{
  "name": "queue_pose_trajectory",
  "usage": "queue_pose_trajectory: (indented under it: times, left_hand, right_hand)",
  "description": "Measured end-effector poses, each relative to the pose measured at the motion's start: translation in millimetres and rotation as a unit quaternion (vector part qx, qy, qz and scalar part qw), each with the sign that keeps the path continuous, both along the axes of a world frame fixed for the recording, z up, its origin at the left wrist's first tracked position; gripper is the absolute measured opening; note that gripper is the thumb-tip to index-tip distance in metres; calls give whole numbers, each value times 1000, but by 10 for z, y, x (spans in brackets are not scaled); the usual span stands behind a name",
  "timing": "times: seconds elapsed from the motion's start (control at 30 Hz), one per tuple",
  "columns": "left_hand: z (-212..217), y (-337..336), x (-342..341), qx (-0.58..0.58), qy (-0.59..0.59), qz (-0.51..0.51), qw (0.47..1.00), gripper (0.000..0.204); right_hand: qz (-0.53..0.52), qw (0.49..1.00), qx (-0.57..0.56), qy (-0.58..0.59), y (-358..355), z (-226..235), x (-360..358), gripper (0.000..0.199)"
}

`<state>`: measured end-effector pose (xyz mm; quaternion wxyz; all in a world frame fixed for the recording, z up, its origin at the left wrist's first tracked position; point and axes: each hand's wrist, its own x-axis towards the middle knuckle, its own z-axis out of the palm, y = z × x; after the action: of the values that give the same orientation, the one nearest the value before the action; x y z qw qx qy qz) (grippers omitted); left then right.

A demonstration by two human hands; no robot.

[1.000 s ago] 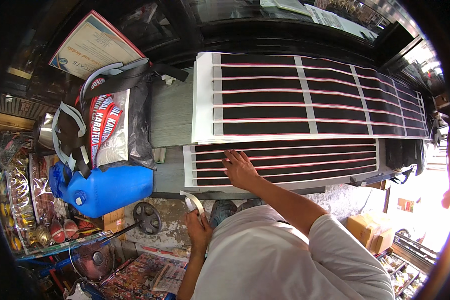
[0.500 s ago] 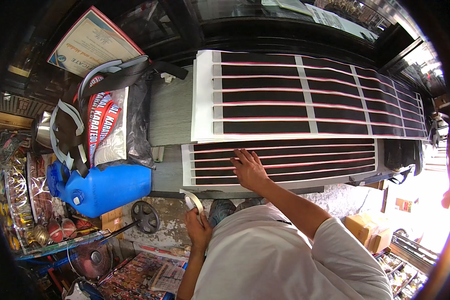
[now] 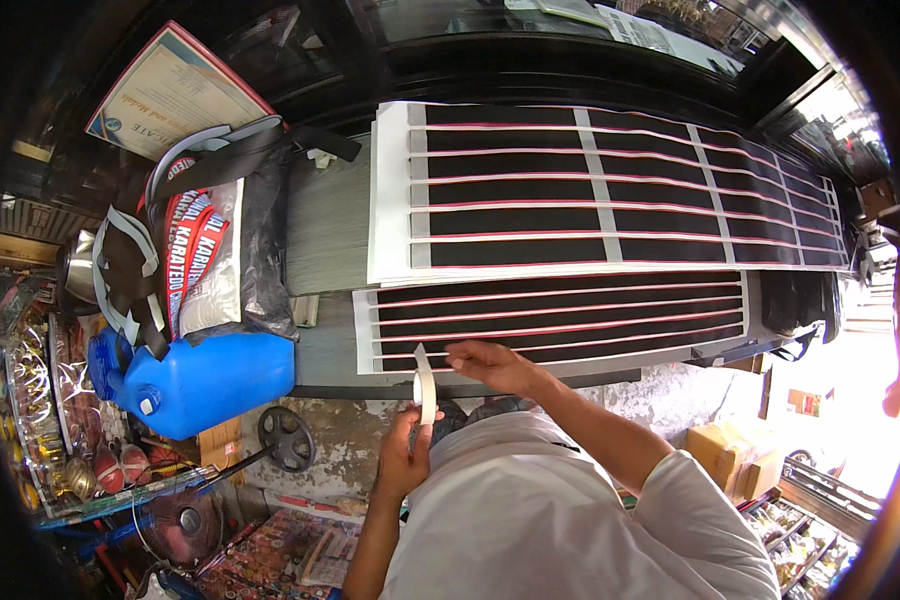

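My left hand is closed around a roll of whitish tape in front of the table's near edge. A short loose end of the tape sticks up from the roll. My right hand hovers just right of that loose end, its fingers stretched toward it with a small gap; it holds nothing. Beneath and beyond it lies a white sheet with black panels and red-edged white stripes. Farther back, a larger stack of similar striped sheets overlaps it.
A blue jerrycan stands at the left, near a plastic bag and printed straps. A framed certificate leans behind them. Below are a black handwheel and a fan. A cardboard box sits at lower right.
My right hand has left the smaller striped sheet and come left and nearer, beside the tape's end. My left hand has raised the tape roll and shifted it right.
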<state>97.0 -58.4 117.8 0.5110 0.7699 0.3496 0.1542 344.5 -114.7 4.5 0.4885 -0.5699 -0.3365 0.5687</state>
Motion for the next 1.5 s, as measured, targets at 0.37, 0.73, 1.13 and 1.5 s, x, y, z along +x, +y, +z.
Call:
queue_pose_trajectory:
  times: [0.37, 0.73, 1.13, 1.5]
  left_hand:
    - [-66, -49, -81, -69, 13, -65, 995, 20]
    - [-92, -122, 81, -142, -8, -8, 990, 17]
    - [-240, -123, -188, -120, 165, -63, 977, 34]
    - [-522, -280, 81, -294, -18, 37, 955, 25]
  right_hand:
    - [-41, 970, -57, 233, 352, 175, 200, 19]
    - [41, 996, 54, -59, 652, 442, 500, 13]
    - [-23, 960, 116, -254, -230, 89, 51, 7]
    - [-151, 888, 158, -406, 328, -60, 308, 10]
